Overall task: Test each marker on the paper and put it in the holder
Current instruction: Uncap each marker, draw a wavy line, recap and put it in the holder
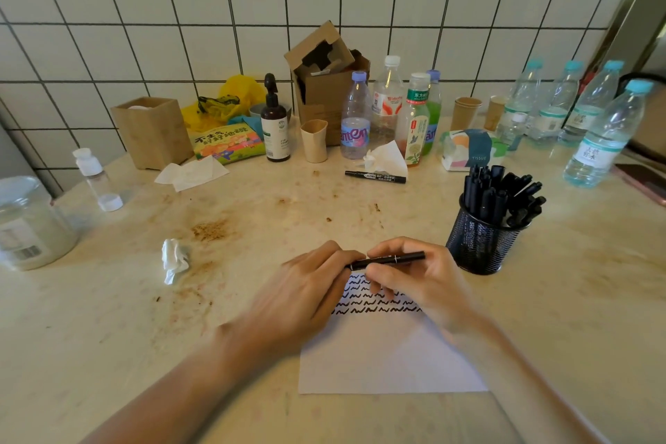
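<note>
A black marker (387,259) lies level between both hands, just above the white paper (389,360). My left hand (306,296) grips its left end, and my right hand (421,281) holds its middle with curled fingers. Rows of black squiggles (374,303) cover the top of the paper, partly hidden by my hands. A black mesh holder (479,245) packed with several black markers stands to the right of my right hand. Another black marker (374,177) lies on the table farther back, beside a tissue.
Bottles (355,119), paper cups (314,141), a cardboard box (328,83), a tissue pack (468,150) and a wooden box (153,131) line the tiled wall. Water bottles (602,141) crowd the right. A crumpled tissue (174,259) and a jar (29,223) sit left.
</note>
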